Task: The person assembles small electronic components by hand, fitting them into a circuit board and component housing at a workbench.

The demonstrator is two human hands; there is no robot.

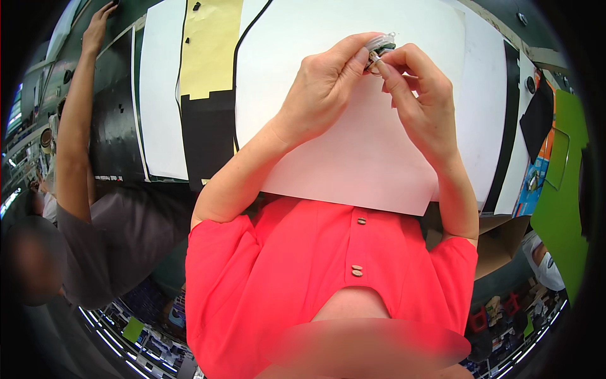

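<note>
Above the white sheet [328, 164], both my hands meet at a small part with a clear plastic piece [380, 42] and some dark green on it. My left hand [320, 88] is closed, gripping this part between thumb and fingers. From the other side my right hand [421, 95] pinches a tiny pale piece [375, 57] against it with thumb and index finger. The right hand's other fingers curl beneath. Fingers cover much of the part, and its exact kind is too small to make out.
To the left lie a yellow sheet [211, 54] with tiny black pieces on it and a black sheet [211, 129]. A black cable [237, 63] runs beside them. A co-worker's arm [76, 126] reaches over the bench at far left. A green board [562, 177] stands at right.
</note>
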